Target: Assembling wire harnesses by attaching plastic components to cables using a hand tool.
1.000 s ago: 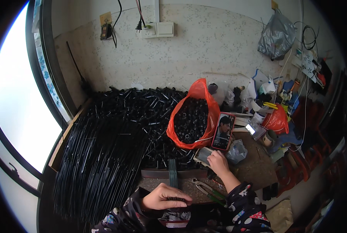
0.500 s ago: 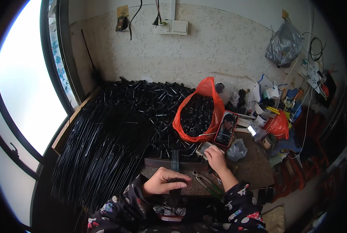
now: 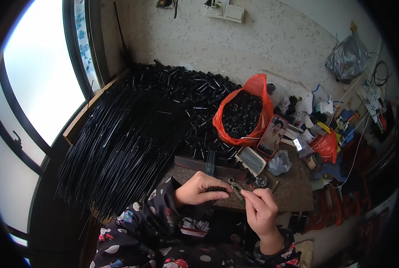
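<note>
My left hand point(image 3: 201, 189) is closed around a bundle of thin black rods point(image 3: 211, 161), whose far part stretches over the edge of a dark reddish-brown strip point(image 3: 195, 167). A row of small dark ends shows between thumb and fingers. My right hand point(image 3: 260, 211) is closed in a pinch just right of the bundle; whatever lies between its fingertips is too small to make out. Pliers point(image 3: 235, 189) rest on the table right by those fingertips, partly hidden by the hand. Farther off stands a small shallow tray point(image 3: 251, 161) with a grey inside.
Long black rods point(image 3: 114, 152) cover the left side, with a heap of short black tubular pieces point(image 3: 199, 96) behind. A red plastic bag point(image 3: 269, 105) holds small black parts. Beside it lean a phone point(image 3: 272, 137) and a clear bag point(image 3: 279, 163). Clutter fills the right.
My right hand has left the small tray and come back toward me, beside the bundle in my left hand. The whole view has shifted and tilted a little. My left hand keeps its grip.
</note>
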`<act>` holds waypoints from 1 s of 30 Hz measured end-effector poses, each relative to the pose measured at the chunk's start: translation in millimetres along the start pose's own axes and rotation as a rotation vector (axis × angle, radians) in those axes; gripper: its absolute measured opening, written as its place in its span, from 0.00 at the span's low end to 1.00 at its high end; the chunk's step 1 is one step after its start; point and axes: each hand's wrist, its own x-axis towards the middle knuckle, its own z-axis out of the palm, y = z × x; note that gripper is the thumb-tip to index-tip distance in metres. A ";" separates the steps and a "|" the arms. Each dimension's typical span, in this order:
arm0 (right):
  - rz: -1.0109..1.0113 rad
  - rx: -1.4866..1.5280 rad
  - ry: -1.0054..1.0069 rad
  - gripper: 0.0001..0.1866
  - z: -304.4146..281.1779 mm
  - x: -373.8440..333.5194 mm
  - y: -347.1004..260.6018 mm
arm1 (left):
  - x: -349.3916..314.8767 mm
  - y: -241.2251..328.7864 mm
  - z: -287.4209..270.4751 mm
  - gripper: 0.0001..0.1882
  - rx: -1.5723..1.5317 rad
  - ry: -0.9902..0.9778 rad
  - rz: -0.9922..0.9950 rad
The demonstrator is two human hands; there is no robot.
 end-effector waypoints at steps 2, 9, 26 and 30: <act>-0.001 -0.006 0.009 0.15 -0.8 -0.1 -0.5 | 0.4 3.4 -0.2 0.09 0.017 -0.061 -0.077; -0.063 -0.016 0.003 0.14 -0.3 -2.3 -1.3 | 0.5 2.9 2.7 0.09 0.027 -0.046 -0.057; -0.241 0.216 -0.248 0.17 -10.3 22.1 14.2 | 4.9 -3.9 8.7 0.14 0.088 -0.230 0.040; -0.171 0.263 -0.213 0.17 0.2 28.5 -1.7 | 4.2 -9.2 12.3 0.10 0.059 -0.261 -0.019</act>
